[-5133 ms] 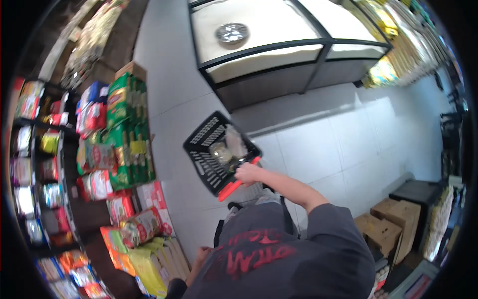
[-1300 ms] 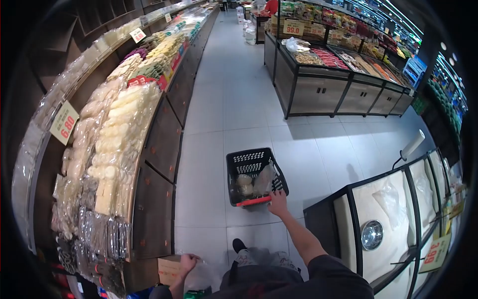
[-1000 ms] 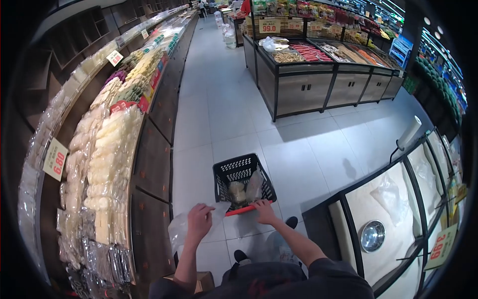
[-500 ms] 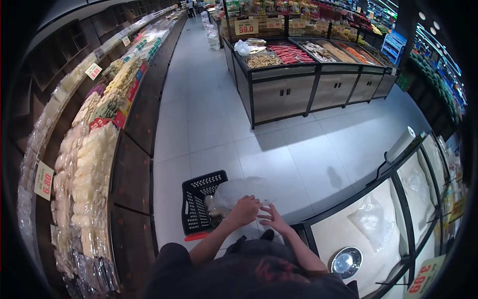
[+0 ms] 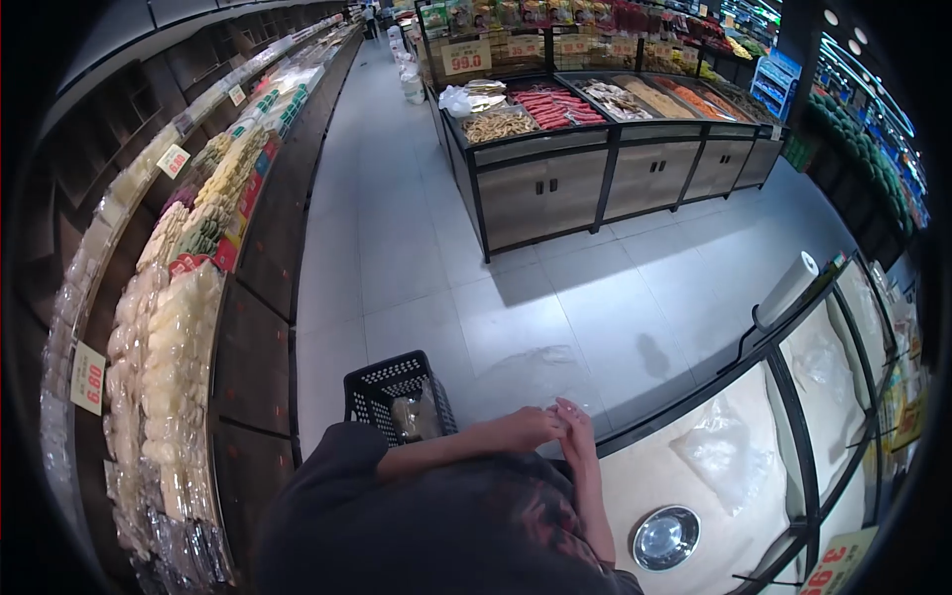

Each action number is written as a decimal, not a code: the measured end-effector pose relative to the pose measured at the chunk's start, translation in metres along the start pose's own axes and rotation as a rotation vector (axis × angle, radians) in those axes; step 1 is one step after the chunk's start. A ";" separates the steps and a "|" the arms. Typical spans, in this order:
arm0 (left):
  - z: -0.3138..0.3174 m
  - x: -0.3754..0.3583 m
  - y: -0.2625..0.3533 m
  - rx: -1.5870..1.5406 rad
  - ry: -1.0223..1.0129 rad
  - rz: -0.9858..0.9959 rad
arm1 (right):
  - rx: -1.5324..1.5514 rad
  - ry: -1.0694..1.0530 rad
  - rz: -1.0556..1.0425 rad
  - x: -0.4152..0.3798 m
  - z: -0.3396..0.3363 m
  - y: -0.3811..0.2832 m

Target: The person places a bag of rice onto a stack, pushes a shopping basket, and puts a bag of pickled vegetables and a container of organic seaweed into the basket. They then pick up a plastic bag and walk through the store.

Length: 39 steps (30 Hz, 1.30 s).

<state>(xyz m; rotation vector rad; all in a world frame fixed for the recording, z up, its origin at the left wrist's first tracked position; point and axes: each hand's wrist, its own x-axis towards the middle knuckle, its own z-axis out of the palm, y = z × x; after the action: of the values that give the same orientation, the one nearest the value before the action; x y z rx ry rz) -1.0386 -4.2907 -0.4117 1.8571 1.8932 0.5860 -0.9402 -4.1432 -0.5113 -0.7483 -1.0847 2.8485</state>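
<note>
A thin clear plastic bag hangs out over the floor from my two hands, which meet in front of my body. My left hand is closed, gripping the bag's edge. Against it, my right hand has its fingers drawn together, pinching the same edge. Left of the hands is a black shopping basket, with a clear-wrapped package inside. My left sleeve and forearm cover part of the basket, so the rest of its contents is hidden.
White bins on the right hold a metal bowl and a crumpled plastic bag. A bag roll stands on their frame. Packaged goods line the left shelf. Ahead stands a wooden display counter of dried foods.
My hands have moved right and come together; the right fingers, spread before, are now closed at the bag. The bag has shifted right, off the basket. My left arm covers more of the basket.
</note>
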 end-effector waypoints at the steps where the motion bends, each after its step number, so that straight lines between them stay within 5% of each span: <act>1: -0.002 0.006 -0.003 0.004 -0.016 -0.001 | 0.017 0.015 -0.059 0.006 -0.008 0.002; 4: -0.015 0.019 -0.013 0.006 0.062 0.025 | 0.116 0.089 -0.113 0.017 -0.009 -0.003; 9: -0.037 0.022 -0.060 -0.059 -0.006 -0.231 | 0.159 0.321 -0.113 0.051 0.003 -0.021; 12: -0.039 0.017 -0.123 0.087 -0.159 -0.314 | -0.012 0.343 -0.196 0.091 0.014 -0.027; 20: -0.130 -0.037 -0.287 0.020 -0.168 -0.607 | -0.443 0.377 -0.304 0.261 0.094 -0.061; 23: -0.179 -0.062 -0.344 -0.090 -0.058 -0.700 | -0.506 0.289 -0.238 0.343 0.138 -0.064; 26: -0.230 -0.076 -0.399 -0.273 0.263 -0.703 | -0.534 0.149 -0.184 0.419 0.185 -0.074; 29: -0.263 -0.084 -0.451 0.049 0.585 -0.659 | -0.582 0.001 -0.122 0.477 0.221 -0.085; 33: -0.285 -0.072 -0.519 -0.017 0.664 -0.651 | -0.509 -0.107 -0.013 0.559 0.258 -0.101; 37: -0.310 -0.055 -0.583 -0.423 0.770 -0.851 | -0.429 -0.137 0.052 0.648 0.291 -0.127; 39: -0.320 -0.052 -0.621 -0.554 0.742 -0.933 | -0.620 -0.280 0.040 0.701 0.300 -0.140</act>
<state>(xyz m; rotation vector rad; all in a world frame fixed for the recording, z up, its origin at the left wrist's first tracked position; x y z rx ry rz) -1.7308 -4.3552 -0.5022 0.2989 2.3755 1.3484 -1.7145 -4.1066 -0.5321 -0.3701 -2.0589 2.7000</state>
